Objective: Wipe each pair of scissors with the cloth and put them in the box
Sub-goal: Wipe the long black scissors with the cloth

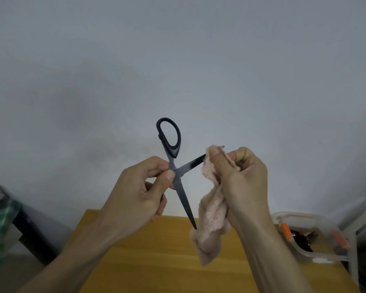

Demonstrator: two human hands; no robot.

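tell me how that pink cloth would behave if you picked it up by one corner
Probably floppy: the pink cloth droops in loose folds below the right hand that pinches it round a scissor blade. Likely light, since a thumb-and-finger pinch holds it. Its fuzzy surface suggests it would not slip.

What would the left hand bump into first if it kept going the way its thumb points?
Probably the black scissors themselves: the left hand already pinches them near the pivot. Past them the thumb's line runs up and right toward the right hand holding the pink cloth, though depth is unclear.
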